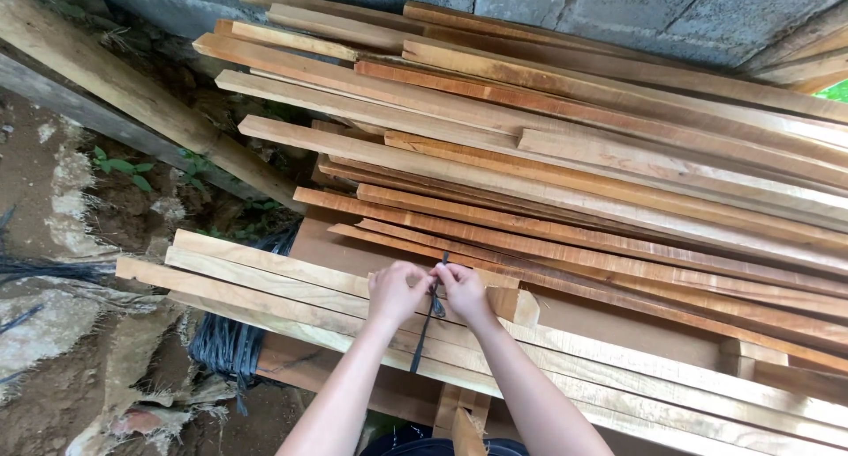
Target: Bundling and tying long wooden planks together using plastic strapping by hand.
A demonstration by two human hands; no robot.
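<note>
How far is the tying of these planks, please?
Done: a black strap already lies across the front planks. In hand: the left hand and right hand pinch it together on top. Left: no finished knot is visible, and the big pile behind shows no strap.

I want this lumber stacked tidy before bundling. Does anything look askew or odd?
Yes. The upper planks lie fanned at differing angles, ends uneven, not squared up. Both hands, left and right, pinch a dark strap over the front planks, its tail hanging loose.
</note>
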